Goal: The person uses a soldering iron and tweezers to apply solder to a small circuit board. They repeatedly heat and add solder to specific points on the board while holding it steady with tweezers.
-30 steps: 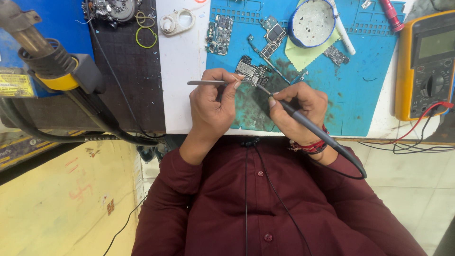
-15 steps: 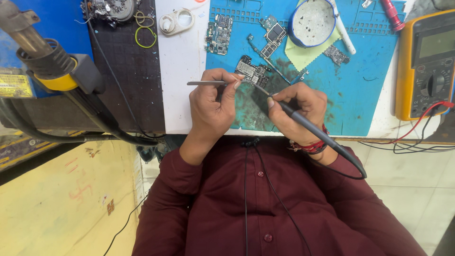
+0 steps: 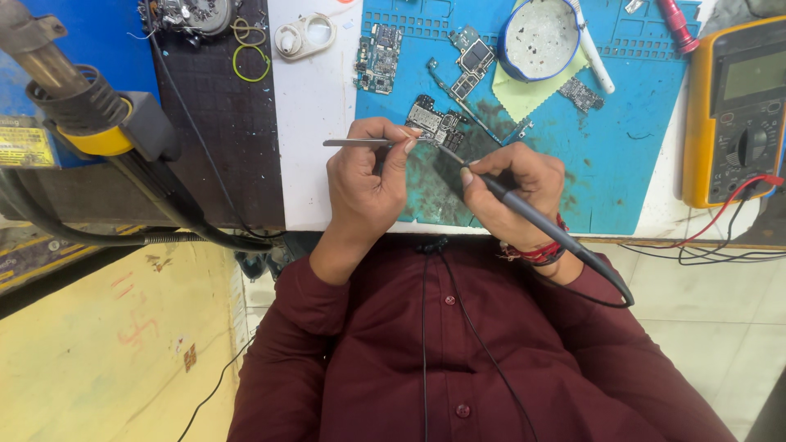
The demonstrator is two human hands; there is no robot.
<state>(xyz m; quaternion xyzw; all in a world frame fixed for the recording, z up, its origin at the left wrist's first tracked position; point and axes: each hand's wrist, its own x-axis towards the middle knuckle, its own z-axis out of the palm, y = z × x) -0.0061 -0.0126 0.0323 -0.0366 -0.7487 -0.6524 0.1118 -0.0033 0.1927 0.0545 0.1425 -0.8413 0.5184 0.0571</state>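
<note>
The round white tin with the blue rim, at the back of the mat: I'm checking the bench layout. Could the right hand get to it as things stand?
Probably yes: the tin lies beyond the right hand across open blue mat, but that hand holds the soldering iron.

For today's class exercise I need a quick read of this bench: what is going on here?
A person in a maroon shirt works on a small circuit board lying on a blue work mat. The left hand pinches metal tweezers pointing at the board; the right hand holds a corded soldering iron like a pen, its tip at the board. More boards, a round tin and a yellow multimeter lie around.
</note>
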